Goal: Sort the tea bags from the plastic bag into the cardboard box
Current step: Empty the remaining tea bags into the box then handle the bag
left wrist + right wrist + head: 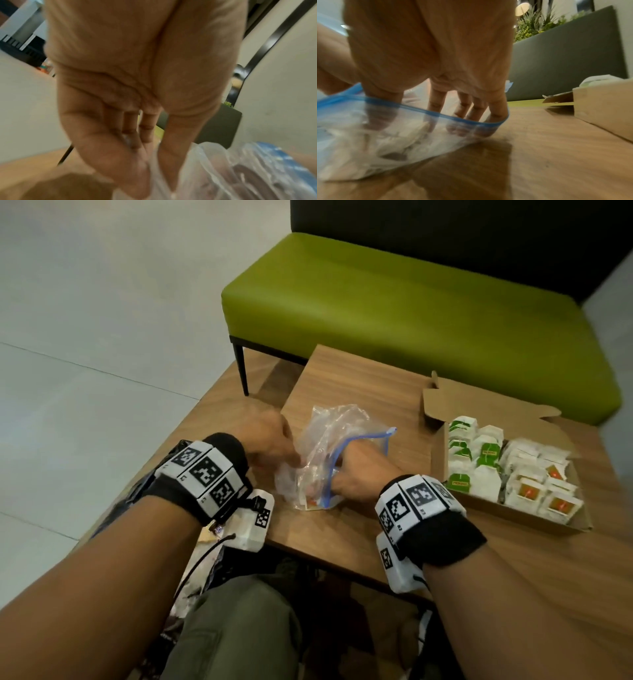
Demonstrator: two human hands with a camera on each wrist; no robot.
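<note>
- Walnut-brown wooden table (342, 529) fills my view, with a grey tiled floor (85, 337) off to its left.
- Nearest me, both of my wrists wear black bands with white coded tiles (205, 474).
- My left hand (267, 436) pinches the crumpled wall of the clear plastic zip bag with the blue seal strip (329, 440); thumb and fingers close on the film in the left wrist view.
- My right hand (359, 470) is inside the bag's mouth, fingers (435, 106) pointing down past the blue strip towards the white paper tea bags (399, 142) left in the bottom. Whether they grip one I cannot tell.
- The bag lies on the table, just left of the open brown cardboard box (442, 460).
- That box holds white tea bags in rows: green-tagged ones (486, 453) on its left, orange-tagged ones (527, 491) on its right.
- Beyond stands a lime-green upholstered bench (411, 309) with a dark back.
</note>
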